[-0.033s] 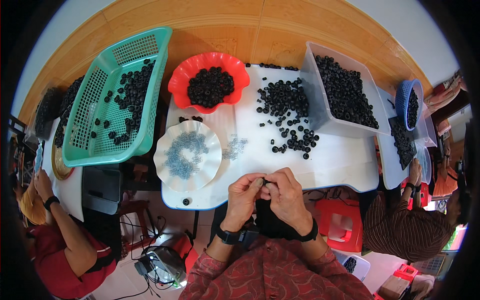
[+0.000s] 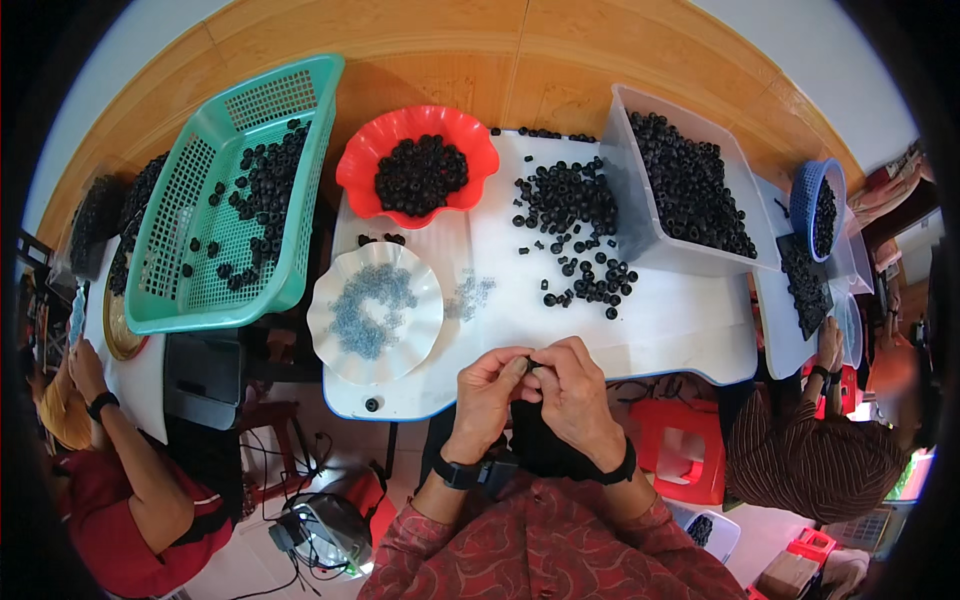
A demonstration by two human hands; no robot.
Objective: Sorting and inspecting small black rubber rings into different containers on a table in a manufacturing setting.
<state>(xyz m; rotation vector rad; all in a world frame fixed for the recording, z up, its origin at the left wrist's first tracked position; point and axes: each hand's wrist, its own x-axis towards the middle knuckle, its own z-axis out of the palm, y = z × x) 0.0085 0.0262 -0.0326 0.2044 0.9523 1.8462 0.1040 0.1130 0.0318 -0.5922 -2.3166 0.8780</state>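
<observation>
Over the table's front edge my left hand [image 2: 485, 396] and my right hand [image 2: 580, 396] meet, fingertips pinched together. Between them is a small black round part [image 2: 531, 365], mostly hidden by the fingers. Just left of my hands stands a white scalloped plate [image 2: 425, 345] with many tiny clear-blue pieces [image 2: 365, 335], and more such pieces lie on the table to its right. Beyond my hands is a loose pile of small black round parts [image 2: 570, 198]. One single black part [image 2: 372, 404] sits near the table's front left corner.
A red scalloped bowl [image 2: 352, 165] of black parts stands at the back. To the left is a green slotted basket [image 2: 150, 310], to the right a clear plastic bin [image 2: 670, 254], both holding black parts. A red stool [image 2: 690, 450] stands below. People work at both sides.
</observation>
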